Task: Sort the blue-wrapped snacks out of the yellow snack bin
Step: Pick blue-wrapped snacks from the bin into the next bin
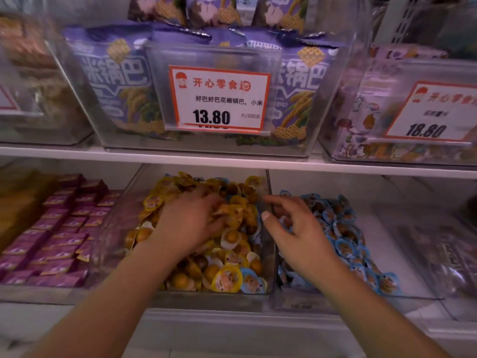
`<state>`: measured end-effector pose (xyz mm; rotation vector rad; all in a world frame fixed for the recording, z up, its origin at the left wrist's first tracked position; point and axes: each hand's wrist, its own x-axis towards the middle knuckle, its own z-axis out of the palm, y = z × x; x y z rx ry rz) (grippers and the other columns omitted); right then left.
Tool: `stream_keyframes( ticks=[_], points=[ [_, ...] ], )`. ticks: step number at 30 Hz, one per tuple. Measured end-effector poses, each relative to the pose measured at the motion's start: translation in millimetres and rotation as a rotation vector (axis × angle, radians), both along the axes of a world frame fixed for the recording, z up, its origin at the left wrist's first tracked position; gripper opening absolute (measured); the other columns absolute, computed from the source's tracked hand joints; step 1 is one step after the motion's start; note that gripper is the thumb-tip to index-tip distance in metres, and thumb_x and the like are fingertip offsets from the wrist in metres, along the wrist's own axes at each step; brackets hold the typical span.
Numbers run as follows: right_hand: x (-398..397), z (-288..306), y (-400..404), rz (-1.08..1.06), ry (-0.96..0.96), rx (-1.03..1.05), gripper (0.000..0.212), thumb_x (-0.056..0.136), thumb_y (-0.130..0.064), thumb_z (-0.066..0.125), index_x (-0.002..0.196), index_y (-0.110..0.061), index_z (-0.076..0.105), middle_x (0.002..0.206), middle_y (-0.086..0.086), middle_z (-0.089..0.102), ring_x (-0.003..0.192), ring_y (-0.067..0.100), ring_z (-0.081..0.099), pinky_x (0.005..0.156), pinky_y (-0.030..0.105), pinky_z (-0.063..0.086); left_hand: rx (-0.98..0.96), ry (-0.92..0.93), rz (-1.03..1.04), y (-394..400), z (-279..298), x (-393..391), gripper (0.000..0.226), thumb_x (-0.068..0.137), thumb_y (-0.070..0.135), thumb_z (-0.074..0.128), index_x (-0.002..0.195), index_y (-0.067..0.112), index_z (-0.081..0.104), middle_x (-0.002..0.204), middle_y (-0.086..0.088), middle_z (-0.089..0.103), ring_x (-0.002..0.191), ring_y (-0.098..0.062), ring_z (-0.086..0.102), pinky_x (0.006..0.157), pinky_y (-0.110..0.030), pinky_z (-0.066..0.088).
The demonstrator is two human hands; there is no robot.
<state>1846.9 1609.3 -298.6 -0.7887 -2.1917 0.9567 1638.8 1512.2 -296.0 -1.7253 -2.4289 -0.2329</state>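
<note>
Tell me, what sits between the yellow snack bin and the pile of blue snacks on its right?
In the head view, a clear divider wall separates the yellow snack bin from the blue snacks. The right hand hovers just beside it.

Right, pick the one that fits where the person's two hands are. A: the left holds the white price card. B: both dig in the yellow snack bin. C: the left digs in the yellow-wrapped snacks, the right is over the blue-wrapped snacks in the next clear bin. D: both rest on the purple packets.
C: the left hand is buried among the yellow-wrapped snacks, while the right hand sits past the clear divider, over the blue-wrapped snacks.
</note>
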Motion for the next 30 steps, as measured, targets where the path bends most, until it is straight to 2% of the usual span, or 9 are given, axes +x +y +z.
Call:
stream_keyframes(
  ticks=[3, 8, 10, 13, 18, 20, 25, 28, 30],
  points=[
    [1.6, -2.2, 0.4, 0.022, 0.01, 0.018, 0.029, 0.096, -0.041, 0.056, 0.125, -0.045, 0.056, 0.12, -0.018, 0.05, 0.112, -0.006, 0.051, 0.094, 0.011, 0.041, 0.035, 0.047, 0.146, 1.3, 3.6, -29.3, 0.042, 0.086, 0.057, 0.053, 0.119, 0.032, 0.062, 0.12, 0.001, 0.064, 0.108, -0.028, 0.062, 0.089, -0.04, 0.043],
    [0.4, -4.2, 2.0, 0.017, 0.009, 0.03, 0.027, 0.094, -0.046, 0.052, 0.121, -0.049, 0.053, 0.119, -0.015, 0.051, 0.111, -0.007, 0.05, 0.089, 0.005, 0.038, 0.082, -0.034, 0.002, -1.2, 17.0, -4.5, 0.057, 0.086, 0.062, 0.044, 0.133, 0.03, 0.055, 0.133, -0.001, 0.059, 0.118, -0.026, 0.059, 0.104, -0.045, 0.04],
    [-1.6, -3.4, 2.6, 0.014, 0.004, 0.025, 0.026, 0.096, -0.042, 0.053, 0.122, -0.046, 0.053, 0.118, -0.013, 0.051, 0.109, -0.007, 0.05, 0.087, 0.0, 0.036, 0.116, -0.162, -0.177, -1.8, 21.1, 24.3, 0.057, 0.083, 0.059, 0.046, 0.131, 0.03, 0.055, 0.129, 0.0, 0.06, 0.114, -0.022, 0.06, 0.098, -0.041, 0.047],
    [-4.3, -3.0, 2.9, 0.004, 0.009, 0.012, 0.027, 0.097, -0.036, 0.054, 0.122, -0.046, 0.053, 0.116, -0.013, 0.05, 0.107, -0.005, 0.052, 0.086, 0.0, 0.035, -0.063, -0.367, -0.386, -3.7, 4.2, 61.1, 0.05, 0.081, 0.052, 0.051, 0.124, 0.027, 0.053, 0.117, 0.002, 0.058, 0.1, -0.016, 0.06, 0.082, -0.036, 0.052],
    [-2.1, -1.9, 1.4, 0.0, -0.016, 0.028, 0.031, 0.098, -0.037, 0.05, 0.129, -0.04, 0.054, 0.112, -0.014, 0.047, 0.103, -0.01, 0.048, 0.081, -0.001, 0.034, -0.193, -0.041, -0.309, -3.4, -17.5, 33.4, 0.059, 0.091, 0.067, 0.042, 0.14, 0.036, 0.045, 0.143, 0.01, 0.044, 0.123, -0.018, 0.051, 0.106, -0.038, 0.034],
    [-0.7, -0.6, 1.5, 0.011, -0.029, 0.022, 0.032, 0.098, -0.036, 0.05, 0.13, -0.04, 0.053, 0.112, -0.014, 0.046, 0.101, -0.009, 0.048, 0.08, -0.002, 0.033, -0.207, -0.059, -0.277, -2.5, -12.8, 15.6, 0.06, 0.09, 0.065, 0.047, 0.143, 0.037, 0.042, 0.144, 0.012, 0.045, 0.124, -0.016, 0.051, 0.107, -0.035, 0.035],
    [-2.6, 2.6, 1.5, 0.006, -0.053, 0.043, 0.033, 0.098, -0.031, 0.052, 0.13, -0.037, 0.054, 0.115, -0.011, 0.047, 0.101, -0.003, 0.047, 0.081, -0.003, 0.033, -0.165, -0.406, -0.219, -14.0, 10.2, -19.0, 0.06, 0.081, 0.043, 0.074, 0.136, 0.035, 0.053, 0.135, 0.014, 0.055, 0.12, -0.007, 0.054, 0.095, -0.02, 0.043],
    [-5.3, 3.1, 0.1, -0.003, -0.056, 0.042, 0.034, 0.097, -0.029, 0.051, 0.13, -0.035, 0.054, 0.116, -0.009, 0.046, 0.101, 0.0, 0.048, 0.08, -0.001, 0.034, -0.166, -0.337, -0.208, -16.5, 8.1, -20.1, 0.044, 0.083, 0.037, 0.071, 0.126, 0.037, 0.061, 0.126, 0.012, 0.062, 0.115, -0.011, 0.058, 0.094, -0.024, 0.044],
    [-6.8, 3.2, -0.2, -0.005, -0.065, 0.04, 0.034, 0.097, -0.029, 0.05, 0.13, -0.035, 0.055, 0.117, -0.008, 0.046, 0.102, 0.002, 0.049, 0.08, 0.001, 0.035, -0.188, -0.217, -0.205, -13.7, 1.6, -12.2, 0.044, 0.082, 0.047, 0.068, 0.125, 0.041, 0.061, 0.124, 0.01, 0.061, 0.114, -0.014, 0.057, 0.098, -0.031, 0.041]
  ],
)
